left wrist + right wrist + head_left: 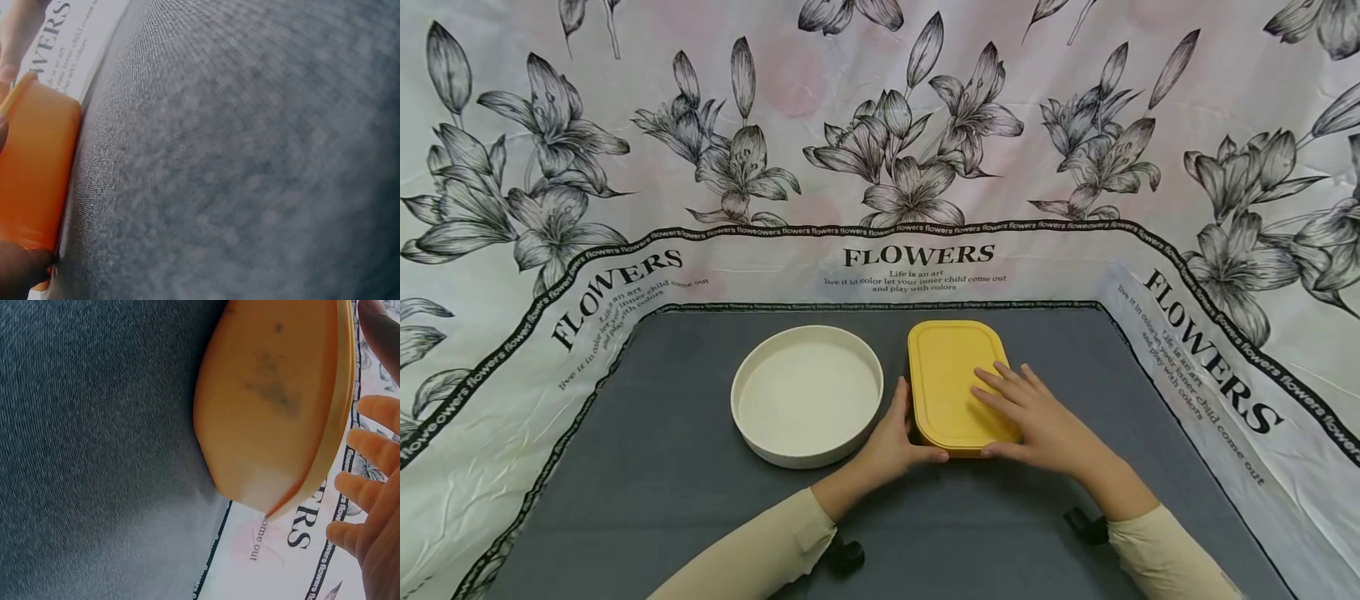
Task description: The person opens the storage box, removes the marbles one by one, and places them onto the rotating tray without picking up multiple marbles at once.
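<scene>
Left hand (886,442) holds a yellow box (947,379), right hand (1043,425) spreads above it

Nearest are two pale sleeves, the left sleeve (760,546) and the right sleeve (1168,550), each with a small black object beside its cuff.

Beyond them, the hands are apart from each other. The left hand is wrapped round the box's near left corner, thumb along the near side and fingers along the left side. The right hand is loose, its fingers fanned out over the right part of the lid; the right wrist view shows a gap between them and the rim.

The box sits between the hands on a dark grey cloth (662,433), its rounded lid on. To its left, just past the left hand, lies a round cream dish (805,396) with a raised rim.

Farther off, a white border (917,287) bears the word "FLOWERS", and behind it a pale sheet (790,92) carries black drawings of lilies.
</scene>
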